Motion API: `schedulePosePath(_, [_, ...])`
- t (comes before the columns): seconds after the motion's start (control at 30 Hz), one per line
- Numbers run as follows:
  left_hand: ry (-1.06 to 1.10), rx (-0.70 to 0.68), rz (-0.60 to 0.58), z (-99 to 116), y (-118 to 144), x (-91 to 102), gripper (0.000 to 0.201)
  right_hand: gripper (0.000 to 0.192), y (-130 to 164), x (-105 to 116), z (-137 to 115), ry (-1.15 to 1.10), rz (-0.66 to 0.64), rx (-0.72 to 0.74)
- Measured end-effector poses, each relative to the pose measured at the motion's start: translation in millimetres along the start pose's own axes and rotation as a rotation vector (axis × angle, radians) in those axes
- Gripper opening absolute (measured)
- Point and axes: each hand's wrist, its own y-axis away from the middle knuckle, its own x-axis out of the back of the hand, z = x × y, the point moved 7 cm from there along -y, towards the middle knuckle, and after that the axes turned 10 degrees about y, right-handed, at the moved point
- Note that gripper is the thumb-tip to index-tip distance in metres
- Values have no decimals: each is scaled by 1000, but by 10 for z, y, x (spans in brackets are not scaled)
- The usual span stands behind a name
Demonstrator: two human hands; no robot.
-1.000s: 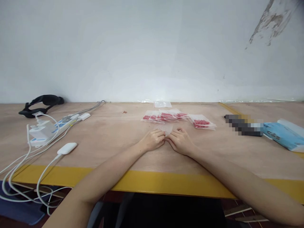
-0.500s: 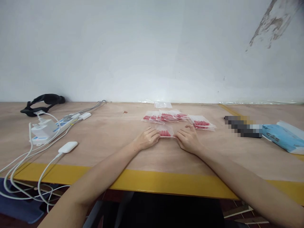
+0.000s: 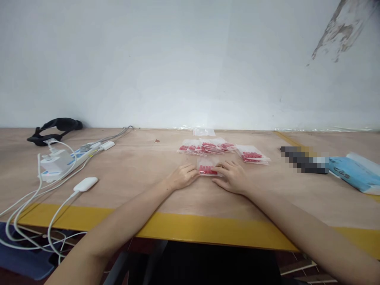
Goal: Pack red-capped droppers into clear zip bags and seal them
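A small clear plastic bag [image 3: 207, 163] lies flat on the table in front of me, with a row of several pink-red pieces [image 3: 208, 170] along its near edge. My left hand [image 3: 185, 176] is closed, its curled fingertips at the bag's left edge. From the other side, my right hand [image 3: 232, 176] rests its stretched fingers on the bag's right part, thumb apart below. Just beyond are overlapping bags with similar red pieces [image 3: 209, 145]. Another small stack of filled bags [image 3: 253, 154] sits to the right of them.
A white power strip [image 3: 77, 155] with plugs and cables runs along the left, near a black strap-like device [image 3: 55, 128] and a white oval device [image 3: 85, 184]. A flat clear bag [image 3: 204, 132] lies by the wall. At right are a partly blurred dark object [image 3: 303, 160] and a blue packet [image 3: 354, 170].
My right hand has shifted left from the bag's right corner, its fingers now over the bag. The bag lies flatter, with more of the red pieces showing. My left hand has barely moved.
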Motion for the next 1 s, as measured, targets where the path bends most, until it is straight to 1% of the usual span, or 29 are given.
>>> schedulePosePath(0.1, [136,34,-29,17,-12,-17,17,25,-20,-36,-76,22,-46,-31])
schedulePosePath(0.17, [223,137,-10,-48,-13,3,17,26,-25,-50,-80,28,-72,-28])
schedulePosePath(0.23, [257,295,42,-180,9,34,21,27,-21,-5,27,-24,-28,-80])
schedulePosePath(0.3, [230,435,85,-321,48,41,24,28,2,80,251,-168,65,-201])
schedulePosePath(0.33, [202,480,93,-380,64,30,25,27,25,121,399,-264,113,-284])
schedulePosePath(0.4, [138,523,73,-474,71,-27,30,26,96,184,716,-446,192,-463])
schedulePosePath(0.47, [71,537,24,-549,39,-112,37,25,185,253,1005,-520,264,-609])
schedulePosePath(0.5, [31,545,-5,-585,8,-157,41,25,229,294,1128,-509,302,-651])
schedulePosePath(0.57, [-58,567,-61,-658,-85,-245,47,26,323,368,1340,-415,382,-681])
schedulePosePath(0.63, [-132,591,-111,-728,-214,-335,50,25,442,380,1528,-276,445,-679])
schedulePosePath(0.67, [-154,599,-135,-760,-288,-386,52,26,506,344,1617,-218,451,-668])
schedulePosePath(0.73, [-179,611,-183,-822,-437,-498,55,25,641,192,1802,-178,396,-648])
schedulePosePath(0.77, [-183,619,-208,-854,-504,-557,57,26,712,99,1892,-190,349,-644])
schedulePosePath(0.87, [-168,643,-297,-944,-656,-733,61,28,867,-148,2054,-273,132,-593])
schedulePosePath(0.93, [-139,660,-366,-992,-698,-841,62,29,900,-188,2058,-253,23,-566])
schedulePosePath(0.97, [-120,672,-399,-1013,-699,-886,60,29,886,-160,2036,-207,9,-567])
schedulePosePath(1.0, [-102,684,-426,-1029,-691,-923,56,29,847,-108,1998,-147,23,-577])
